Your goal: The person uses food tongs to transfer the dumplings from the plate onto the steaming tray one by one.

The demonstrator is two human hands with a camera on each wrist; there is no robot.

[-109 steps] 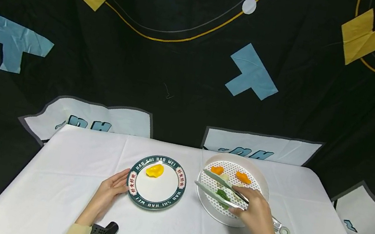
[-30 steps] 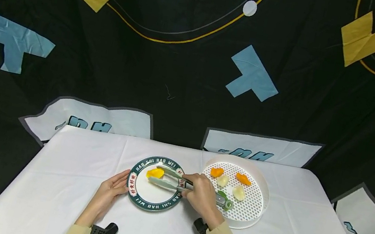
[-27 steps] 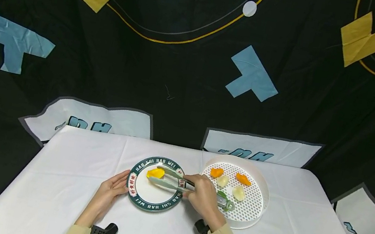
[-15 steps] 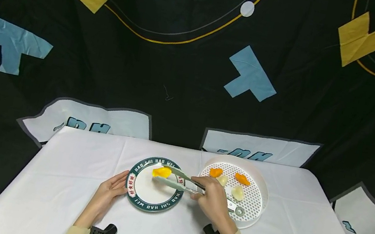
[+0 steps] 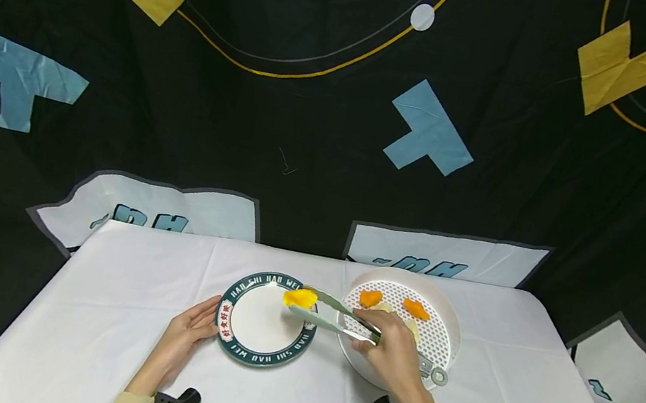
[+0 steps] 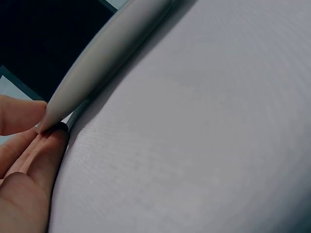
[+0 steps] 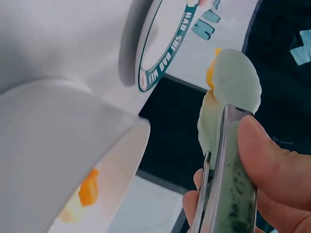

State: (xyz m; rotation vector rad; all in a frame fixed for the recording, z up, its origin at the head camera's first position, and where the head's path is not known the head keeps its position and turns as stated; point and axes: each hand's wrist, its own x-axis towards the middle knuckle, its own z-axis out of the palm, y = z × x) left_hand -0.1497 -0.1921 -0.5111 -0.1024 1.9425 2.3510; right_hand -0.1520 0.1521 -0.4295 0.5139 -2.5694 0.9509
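My left hand [image 5: 185,332] pinches the left edge of a round white plate [image 5: 259,323] with a green lettered rim. In the left wrist view its thumb [image 6: 22,115] lies on one side of the rim and fingers on the other. A pair of tongs [image 5: 330,301] with pale green tips is gripped by my right hand [image 5: 393,358]. Between those tips is a glossy yellow piece of food [image 5: 299,297], held over the plate's right rim. The right wrist view shows it mostly hidden behind the tong tip [image 7: 236,80].
A round white container [image 5: 453,315] with a perforated bottom stands right of the plate, partly behind the right hand. Inside lie two orange pieces [image 5: 416,309] and pale pieces [image 5: 414,328]. A white cloth covers the table [image 5: 103,307]; a black printed curtain [image 5: 320,143] hangs behind.
The right hand and tongs went from the container to the plate, took hold of the yellow piece, and now move rightward with it. The left hand stays at the plate's edge.
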